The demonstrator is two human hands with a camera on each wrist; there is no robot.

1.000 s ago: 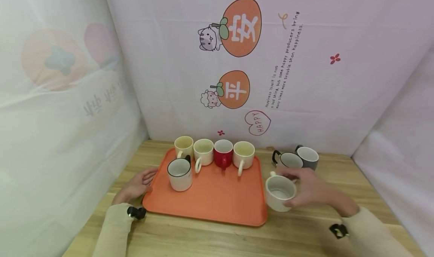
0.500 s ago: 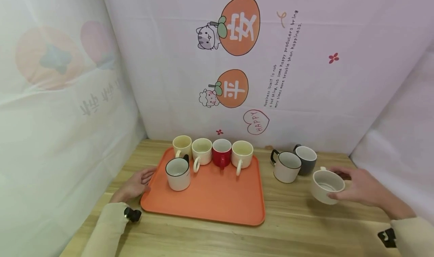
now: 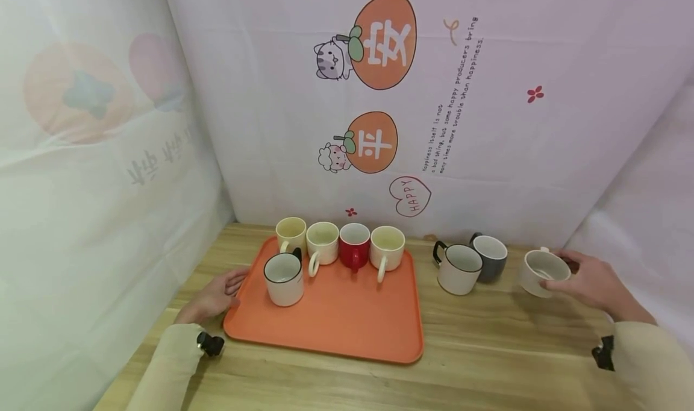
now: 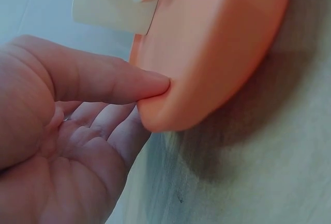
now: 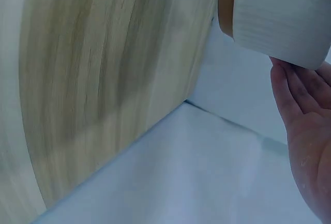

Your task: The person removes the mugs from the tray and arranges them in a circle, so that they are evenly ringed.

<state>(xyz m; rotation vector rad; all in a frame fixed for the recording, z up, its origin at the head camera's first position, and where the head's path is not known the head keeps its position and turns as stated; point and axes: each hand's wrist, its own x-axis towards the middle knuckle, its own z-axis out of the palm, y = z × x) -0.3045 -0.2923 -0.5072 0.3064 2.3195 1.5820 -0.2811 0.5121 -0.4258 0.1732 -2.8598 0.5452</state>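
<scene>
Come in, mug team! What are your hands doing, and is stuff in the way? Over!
Left hand on edge of orange tray. Right hand grips pale cup. Gray mug and black-rimmed white mug between cup and tray.

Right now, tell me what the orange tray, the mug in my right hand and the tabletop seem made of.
Orange tray: probably plastic, matte; even colour, smooth moulded rim.
Held mug: likely ceramic, finish unclear; pale, finely ribbed wall.
Tabletop: wood or wood-print laminate, low sheen; streaky grain.
</scene>
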